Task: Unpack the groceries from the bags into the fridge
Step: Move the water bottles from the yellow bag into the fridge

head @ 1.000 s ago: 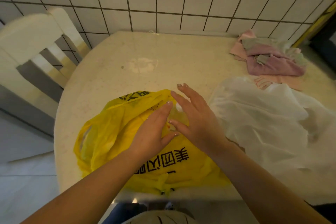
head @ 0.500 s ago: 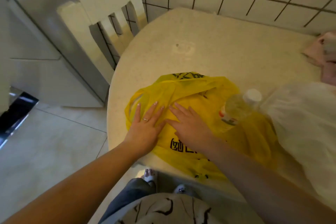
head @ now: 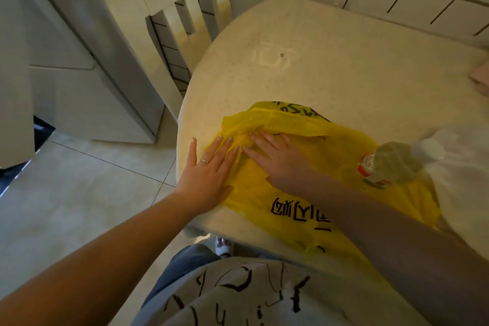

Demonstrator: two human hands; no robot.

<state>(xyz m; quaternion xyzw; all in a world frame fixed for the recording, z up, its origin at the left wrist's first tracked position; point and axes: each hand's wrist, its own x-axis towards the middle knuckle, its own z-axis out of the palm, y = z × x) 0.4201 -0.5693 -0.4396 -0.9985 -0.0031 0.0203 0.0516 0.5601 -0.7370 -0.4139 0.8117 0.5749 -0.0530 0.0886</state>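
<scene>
I see a thin, crinkled yellow plastic bag with black printed characters lying flattened on the speckled cream table at centre frame, my left hand and right hand both pressed flat on its wrinkled left end with fingers straight and spread, holding nothing. At its right edge a clear plastic bottle with a white cap and red-orange label lies on its side, touching a filmy white bag at the frame's right; a slatted white chair stands upper left
</scene>
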